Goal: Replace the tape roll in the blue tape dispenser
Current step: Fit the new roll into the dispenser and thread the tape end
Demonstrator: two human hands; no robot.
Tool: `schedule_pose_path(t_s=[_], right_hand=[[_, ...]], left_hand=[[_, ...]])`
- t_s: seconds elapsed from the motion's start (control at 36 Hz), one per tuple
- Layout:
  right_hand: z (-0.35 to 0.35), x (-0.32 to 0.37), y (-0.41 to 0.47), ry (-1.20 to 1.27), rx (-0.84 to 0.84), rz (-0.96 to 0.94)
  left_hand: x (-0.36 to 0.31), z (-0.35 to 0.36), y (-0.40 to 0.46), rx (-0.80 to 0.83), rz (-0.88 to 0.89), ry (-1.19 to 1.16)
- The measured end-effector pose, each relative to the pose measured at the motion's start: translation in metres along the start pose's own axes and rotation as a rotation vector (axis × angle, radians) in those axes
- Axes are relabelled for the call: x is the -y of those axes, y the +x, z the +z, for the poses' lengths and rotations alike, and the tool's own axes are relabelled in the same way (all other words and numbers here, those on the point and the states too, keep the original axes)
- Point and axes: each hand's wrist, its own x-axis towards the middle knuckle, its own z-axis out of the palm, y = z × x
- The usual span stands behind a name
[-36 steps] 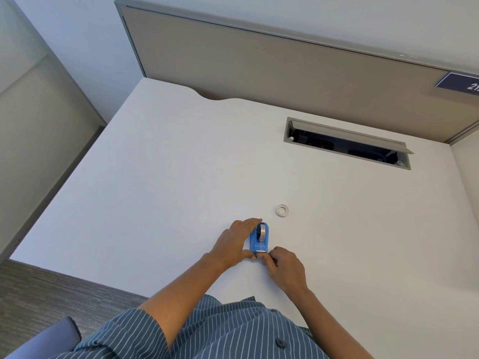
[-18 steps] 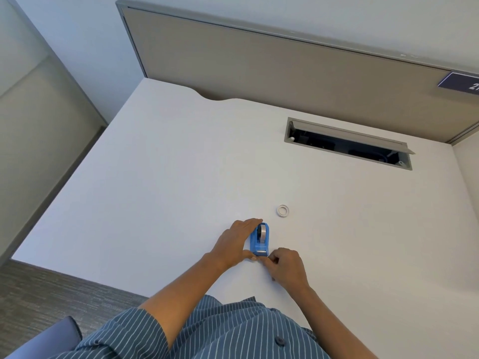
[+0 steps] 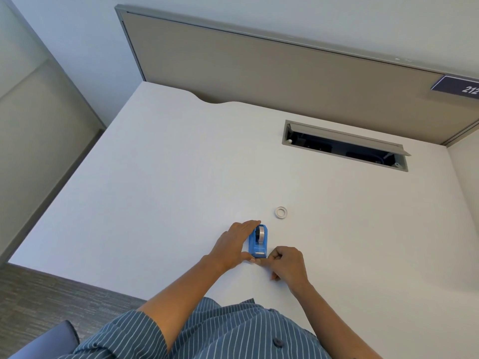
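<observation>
The blue tape dispenser stands on the white desk near its front edge, with a tape roll seated in it. My left hand rests against the dispenser's left side, fingers along its back and thumb at its front, holding it steady. My right hand is curled just in front and to the right of the cutter end, fingertips pinched together at the dispenser's front edge; whether tape sits between them is too small to tell. A small white ring, an empty core, lies flat beyond the dispenser to the right.
An open cable tray slot is cut into the desk at the back right. A grey partition panel runs along the far edge. Grey carpet lies left of the desk, and a blue chair corner shows bottom left.
My right hand has drawn slightly back and to the right from the cutter end. The left hand and dispenser have stayed put.
</observation>
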Motion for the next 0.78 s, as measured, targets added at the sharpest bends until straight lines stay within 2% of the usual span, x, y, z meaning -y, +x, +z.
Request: schedule_pose_path(t_s=[0.58,0.78], right_hand=[[-0.002,0.002,-0.010,0.150,-0.001,0.040],[0.001,-0.002,-0.011,0.101,-0.009,0.006]], left_hand=[[-0.001,0.004,-0.002,-0.006,-0.029,-0.015],[-0.001,0.008,-0.003,-0.002,-0.059,-0.024]])
